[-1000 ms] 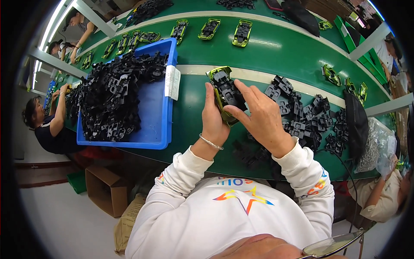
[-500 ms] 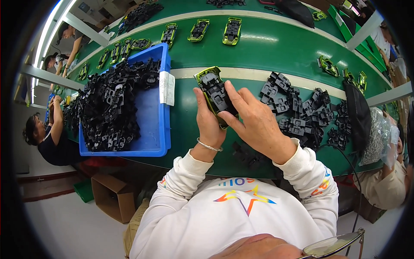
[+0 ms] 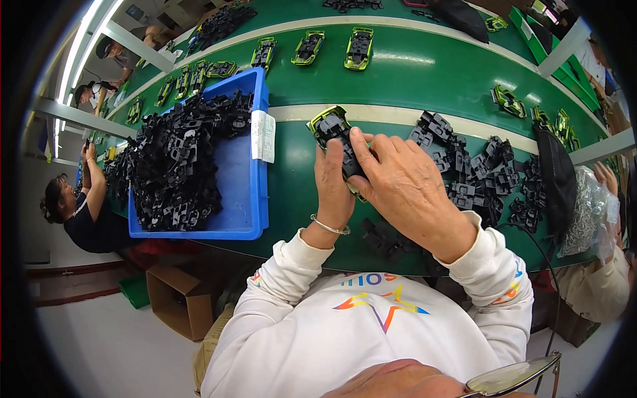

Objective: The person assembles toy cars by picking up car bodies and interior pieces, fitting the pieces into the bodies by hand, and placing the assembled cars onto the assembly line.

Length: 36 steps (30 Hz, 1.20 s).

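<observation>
Left thumb (image 3: 334, 154) has shifted inward; left hand (image 3: 335, 192) and right hand (image 3: 415, 189) clamp the toy car (image 3: 348, 152) (pointing far-left lengthwise).

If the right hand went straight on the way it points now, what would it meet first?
Probably the car in the left hand: the right hand points toward it and seems to touch it, though depth is unclear.

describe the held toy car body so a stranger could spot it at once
On the glossy green tabletop, find the rectangular blue plastic bin. To its right, a bare left hand and right hand hold a lime-green and black toy car body. Unlike its lookalikes lying beyond, this one is held.
</observation>
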Tool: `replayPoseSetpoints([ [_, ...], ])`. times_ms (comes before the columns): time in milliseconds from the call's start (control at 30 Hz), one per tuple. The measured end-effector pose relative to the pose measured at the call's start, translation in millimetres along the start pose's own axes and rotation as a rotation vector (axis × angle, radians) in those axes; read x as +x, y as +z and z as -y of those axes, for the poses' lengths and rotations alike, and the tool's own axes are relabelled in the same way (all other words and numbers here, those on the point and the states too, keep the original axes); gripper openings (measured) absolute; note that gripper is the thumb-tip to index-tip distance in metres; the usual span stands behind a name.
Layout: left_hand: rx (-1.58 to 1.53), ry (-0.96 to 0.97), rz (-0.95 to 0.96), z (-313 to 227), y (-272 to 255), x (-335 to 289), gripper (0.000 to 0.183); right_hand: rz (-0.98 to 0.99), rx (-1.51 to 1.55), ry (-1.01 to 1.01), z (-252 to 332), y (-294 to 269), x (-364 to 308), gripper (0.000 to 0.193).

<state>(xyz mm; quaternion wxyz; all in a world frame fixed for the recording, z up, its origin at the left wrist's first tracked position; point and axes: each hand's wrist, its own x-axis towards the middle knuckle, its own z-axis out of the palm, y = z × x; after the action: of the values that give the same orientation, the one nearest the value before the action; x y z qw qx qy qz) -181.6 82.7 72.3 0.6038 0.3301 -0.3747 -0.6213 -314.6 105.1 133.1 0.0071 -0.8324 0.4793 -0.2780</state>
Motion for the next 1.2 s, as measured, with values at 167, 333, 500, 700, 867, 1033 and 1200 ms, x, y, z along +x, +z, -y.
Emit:
replayPoseSetpoints([
  [167, -0.016, 0.007, -0.012, 9, -8, 6, 0.032, 0.153, -0.239, 0.008, 6, -10, 3, 0.057],
  [333, -0.013, -0.056, -0.036, 8, -4, 6, 0.028, 0.18, -0.283, 0.03, 4, -5, 2, 0.055],
  [500, -0.006, -0.078, 0.0, 11, -8, 5, 0.029, 0.149, -0.229, 0.013, 1, -1, -4, 0.057],
  [700, -0.12, -0.11, -0.002, 5, 9, -1, 0.033, 0.104, -0.055, 0.085, -1, -7, -12, 0.055],
  [867, -0.104, -0.111, -0.024, 8, 10, -3, 0.035, 0.155, -0.11, 0.028, 0, -22, -12, 0.055],
  [1033, 0.053, -0.053, 0.021, 7, 11, -3, 0.032, 0.243, -0.233, 0.001, 0, -22, -14, 0.056],
  [1200, 0.074, -0.099, 0.052, 9, 4, 0, 0.036, 0.221, -0.208, 0.032, 0, -19, -17, 0.06],
])
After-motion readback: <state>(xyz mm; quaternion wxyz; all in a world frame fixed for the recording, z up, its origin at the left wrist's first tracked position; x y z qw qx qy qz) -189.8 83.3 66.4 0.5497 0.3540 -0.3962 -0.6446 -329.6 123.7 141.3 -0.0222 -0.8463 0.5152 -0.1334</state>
